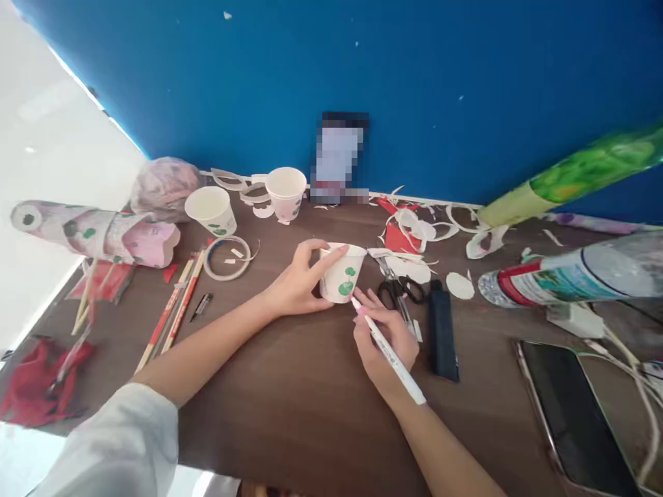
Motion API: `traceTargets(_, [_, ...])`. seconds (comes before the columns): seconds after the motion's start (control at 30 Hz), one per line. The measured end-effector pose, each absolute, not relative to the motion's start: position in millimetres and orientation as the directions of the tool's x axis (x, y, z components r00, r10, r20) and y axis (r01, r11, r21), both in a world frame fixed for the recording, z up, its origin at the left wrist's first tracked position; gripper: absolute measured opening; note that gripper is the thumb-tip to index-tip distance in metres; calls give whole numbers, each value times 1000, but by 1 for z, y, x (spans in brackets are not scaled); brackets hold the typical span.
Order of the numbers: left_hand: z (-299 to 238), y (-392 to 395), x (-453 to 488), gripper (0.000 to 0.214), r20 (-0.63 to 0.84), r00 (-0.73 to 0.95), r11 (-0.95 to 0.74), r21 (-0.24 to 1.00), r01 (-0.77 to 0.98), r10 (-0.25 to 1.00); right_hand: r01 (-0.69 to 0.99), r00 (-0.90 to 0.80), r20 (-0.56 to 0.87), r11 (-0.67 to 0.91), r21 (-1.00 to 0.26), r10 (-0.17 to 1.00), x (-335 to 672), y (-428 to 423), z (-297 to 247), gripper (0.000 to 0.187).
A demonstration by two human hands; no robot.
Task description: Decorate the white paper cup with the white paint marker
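A white paper cup [334,279] with green leaf shapes on its side is gripped by my left hand [300,283], fingers over the rim and thumb near the base. My right hand [386,338] pinches a white marker [391,359] with a pink tip end. The marker's tip meets the lower right side of the cup, beside the green leaves. Just right of the cup lie black-handled scissors [396,290], and a dark narrow case [443,331] rests beyond them.
Two more paper cups, one leaf-marked [212,210] and one pinkish [286,197], stand behind. A tape roll [228,259] and chopsticks [173,310] lie left. Paper scraps [414,231], a plastic bottle [574,273] and a phone [574,414] are on the right. Another phone [338,159] leans on the blue wall.
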State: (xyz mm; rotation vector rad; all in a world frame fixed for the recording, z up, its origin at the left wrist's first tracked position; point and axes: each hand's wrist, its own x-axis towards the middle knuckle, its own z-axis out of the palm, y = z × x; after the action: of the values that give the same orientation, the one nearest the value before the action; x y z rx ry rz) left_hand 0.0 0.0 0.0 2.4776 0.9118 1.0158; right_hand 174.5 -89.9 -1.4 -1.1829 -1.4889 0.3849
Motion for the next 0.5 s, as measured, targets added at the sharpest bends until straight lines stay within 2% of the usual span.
traceTargets(0.23, [1,-2,-1,100,494,556,-742,489,458,668,426,142,536,437,-792,832,175,-90,1,19])
traceTargets(0.5, [0,1,-1,108,541,546,-769,440,464,640,442,98,625,529,-724,774,175,-90,13,19])
